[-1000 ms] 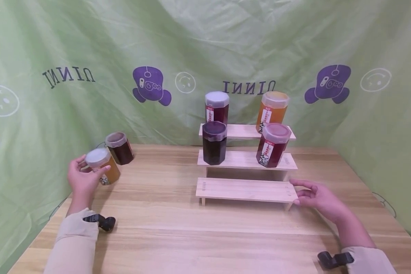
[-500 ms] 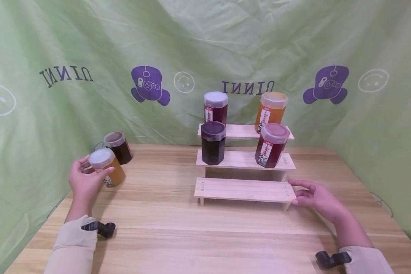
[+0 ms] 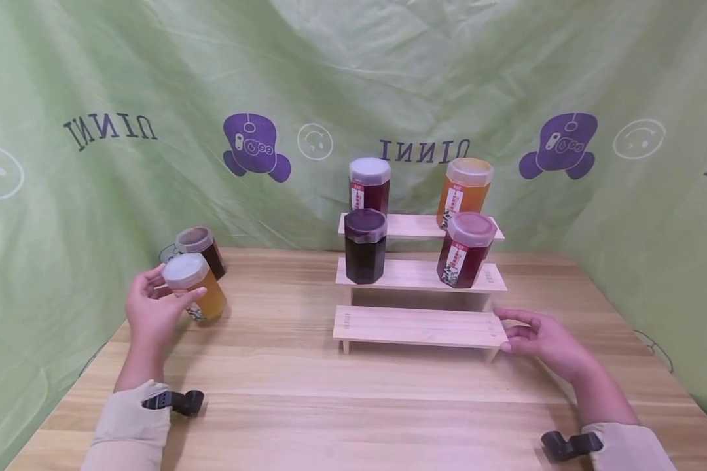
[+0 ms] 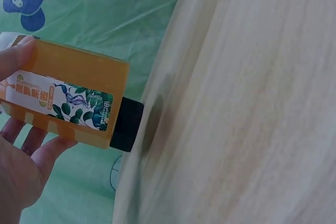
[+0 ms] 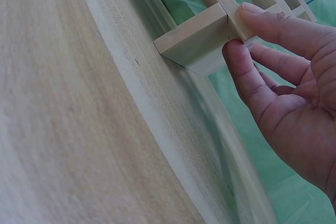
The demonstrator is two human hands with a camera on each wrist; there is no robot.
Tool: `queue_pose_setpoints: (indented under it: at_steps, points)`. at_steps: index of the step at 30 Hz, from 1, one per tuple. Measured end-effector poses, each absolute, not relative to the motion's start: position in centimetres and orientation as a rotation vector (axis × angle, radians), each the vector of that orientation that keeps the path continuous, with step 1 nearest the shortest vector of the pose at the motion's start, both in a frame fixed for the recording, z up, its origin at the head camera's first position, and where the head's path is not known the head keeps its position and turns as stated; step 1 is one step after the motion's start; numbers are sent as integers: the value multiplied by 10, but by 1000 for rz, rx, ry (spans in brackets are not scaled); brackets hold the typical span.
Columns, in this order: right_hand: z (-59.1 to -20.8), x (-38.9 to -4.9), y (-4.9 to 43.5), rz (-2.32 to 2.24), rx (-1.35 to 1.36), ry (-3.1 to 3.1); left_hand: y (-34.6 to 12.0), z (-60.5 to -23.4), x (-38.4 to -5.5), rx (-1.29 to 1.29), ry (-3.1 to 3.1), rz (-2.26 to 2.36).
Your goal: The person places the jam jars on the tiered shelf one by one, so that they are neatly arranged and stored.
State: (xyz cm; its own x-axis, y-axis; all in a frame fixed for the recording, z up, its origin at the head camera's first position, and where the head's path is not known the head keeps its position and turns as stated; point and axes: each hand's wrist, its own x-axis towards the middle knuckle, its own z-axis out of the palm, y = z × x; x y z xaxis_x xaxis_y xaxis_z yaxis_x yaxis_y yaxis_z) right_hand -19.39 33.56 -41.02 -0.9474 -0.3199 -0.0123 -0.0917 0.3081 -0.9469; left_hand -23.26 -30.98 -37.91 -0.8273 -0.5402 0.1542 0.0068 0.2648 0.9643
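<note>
Left hand (image 3: 156, 314) has a firm grip on the white-lidded amber jar (image 3: 214, 297), tilted near the table's (image 3: 306, 405) left edge, its base looking just clear of the wood! Right behind it, a dark jar (image 3: 217, 261) stands toward the far left corner. Over on the other side, the right hand (image 3: 544, 337) pinches the right end of the lowest shelf (image 3: 418, 326), thumb at its front corner. Above that, the middle shelf (image 3: 412, 273) carries a blackish jar (image 3: 365, 261) at its left end, a red jar (image 3: 468, 258) near its right.
</note>
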Motion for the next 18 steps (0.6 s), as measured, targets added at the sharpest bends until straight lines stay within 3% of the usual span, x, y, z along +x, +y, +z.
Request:
queue_pose_setpoints:
  at_steps: [18]
  points:
    - [-412, -195, 335, -1725, -401, 2348, -277, -364, -228, 223, -2012, -1626]
